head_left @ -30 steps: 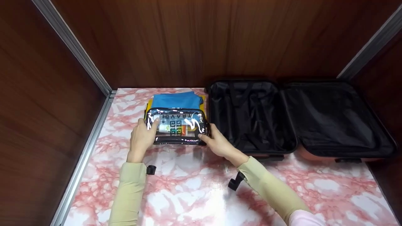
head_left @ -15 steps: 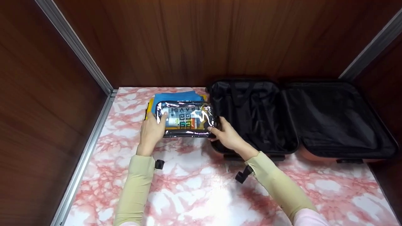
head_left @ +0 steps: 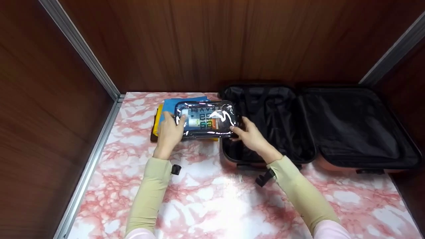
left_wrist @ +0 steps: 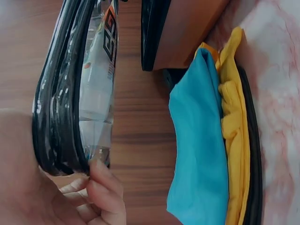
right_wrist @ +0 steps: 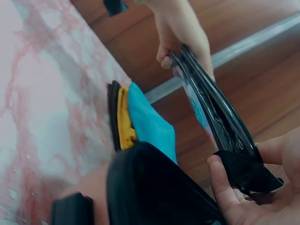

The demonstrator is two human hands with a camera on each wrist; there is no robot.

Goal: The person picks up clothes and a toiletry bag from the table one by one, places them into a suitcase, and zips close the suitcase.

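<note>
A clear toiletry bag (head_left: 206, 120) with black trim and "TRAVEL" lettering is held level between both hands, raised above the table. My left hand (head_left: 171, 132) grips its left end, thumb on top and fingers beneath. At the other end my right hand (head_left: 252, 134) pinches the side by a black fabric tab (right_wrist: 246, 171), seen in the right wrist view. Bottles or tubes show through the plastic. Below the bag lies a stack of folded clothes, blue (left_wrist: 199, 140) on top, yellow (left_wrist: 234, 122) under it, black (left_wrist: 253, 154) at the bottom; the bag hides part of it in the head view.
An open suitcase (head_left: 272, 156) with black lining lies right of the clothes, its second half (head_left: 358, 126) spread further right. Wood-patterned walls (head_left: 212, 46) enclose the back and sides. The table (head_left: 206, 199) has a pink and white marbled top.
Both hands have carried the toiletry bag up and to the right, from over the clothes until its right end overlaps the suitcase's left edge. More of the yellow and black clothes shows on the left.
</note>
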